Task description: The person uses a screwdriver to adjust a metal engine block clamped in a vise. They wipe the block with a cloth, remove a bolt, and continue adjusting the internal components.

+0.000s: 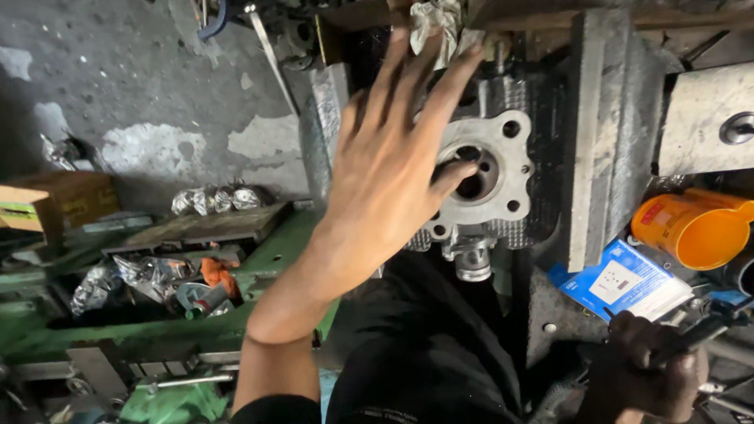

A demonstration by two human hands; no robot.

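The left hand (393,157) is spread wide open, with the fingers stretched out, and it lies flat against a grey metal engine part (483,177). The thumb points into the round bore in the middle of this part. The hand grips nothing. The engine part stands clamped between two heavy steel jaws of a vise (605,133), and a dirty rag (436,23) sits just above it.

The right hand (644,369) is low at the right edge of the view, closed around a dark tool handle (699,334). Near it lie a blue and white box (624,283) and an orange plastic cup (695,228) on its side. At the left, a green machine bed (259,267) carries crumpled foil (216,199) and small scraps.
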